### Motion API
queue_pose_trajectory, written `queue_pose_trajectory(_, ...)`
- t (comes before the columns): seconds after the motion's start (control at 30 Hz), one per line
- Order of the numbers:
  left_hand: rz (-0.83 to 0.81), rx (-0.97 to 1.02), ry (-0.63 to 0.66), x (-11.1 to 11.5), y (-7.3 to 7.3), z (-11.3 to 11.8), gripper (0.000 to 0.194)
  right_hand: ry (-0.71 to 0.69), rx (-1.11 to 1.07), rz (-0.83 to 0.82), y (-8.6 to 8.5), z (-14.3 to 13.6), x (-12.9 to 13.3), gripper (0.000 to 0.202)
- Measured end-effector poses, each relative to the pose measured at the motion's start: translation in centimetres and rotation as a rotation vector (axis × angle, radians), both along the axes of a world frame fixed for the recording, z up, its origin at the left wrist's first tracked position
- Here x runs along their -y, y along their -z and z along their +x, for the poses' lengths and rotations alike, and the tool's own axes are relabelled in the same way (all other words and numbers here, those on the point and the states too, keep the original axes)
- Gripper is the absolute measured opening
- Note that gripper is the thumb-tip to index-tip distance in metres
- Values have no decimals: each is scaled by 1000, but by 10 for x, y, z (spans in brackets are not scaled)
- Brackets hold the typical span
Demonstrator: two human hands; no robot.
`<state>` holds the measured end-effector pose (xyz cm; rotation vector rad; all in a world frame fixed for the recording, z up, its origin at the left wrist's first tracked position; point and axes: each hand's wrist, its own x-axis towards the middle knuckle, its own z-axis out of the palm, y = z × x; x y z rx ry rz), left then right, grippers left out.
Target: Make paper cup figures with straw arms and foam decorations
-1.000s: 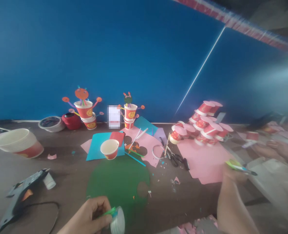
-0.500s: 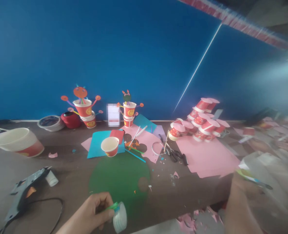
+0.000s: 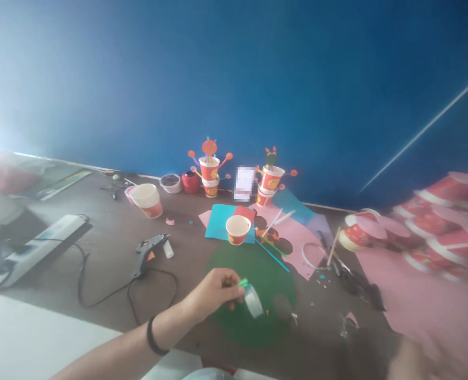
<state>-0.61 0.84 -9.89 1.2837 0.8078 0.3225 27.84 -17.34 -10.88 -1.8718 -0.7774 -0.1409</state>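
My left hand [image 3: 225,289] pinches a small green clip-like piece joined to a whitish round item [image 3: 253,301], above a green paper circle [image 3: 234,327]. At the lower right edge, a blurred patch of skin is my right hand or forearm [image 3: 406,361]; its fingers cannot be made out. A red and white paper cup [image 3: 237,230] stands on blue paper [image 3: 218,221] just behind the green circle. Left of my left hand lies a glue gun [image 3: 149,250] with its cable.
Two cup figures [image 3: 210,171] [image 3: 272,180] stand near the blue wall. Stacked cups [image 3: 443,227] and pink paper [image 3: 416,301] are at the right, with scissors [image 3: 360,285] beside them. A power strip [image 3: 44,250] lies at the left.
The view has swung left, bringing in the power strip. My left hand, still holding the item, now appears over the green circle. My right hand's side has dropped to the lower right edge.
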Motion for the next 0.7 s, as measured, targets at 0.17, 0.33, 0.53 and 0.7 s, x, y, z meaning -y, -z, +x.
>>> queue_pose_trajectory(0.17, -104, 73, -36, 0, 7, 11, 41, -616, -29, -23, -2, -85, -51, 31)
queue_pose_trajectory(0.33, -83, 91, -51, -4, 14, 5, 43, -935, -112, -88, -11, -127, -97, 25)
queue_pose_trajectory(0.53, 75, -19, 15, -9, 12, -1, 43, -926, -134, -185, -12, -128, -109, 8)
queue_pose_trajectory(0.7, 212, -107, 90, -7, 6, 2, 39, -856, -151, -254, -7, -130, -113, 16)
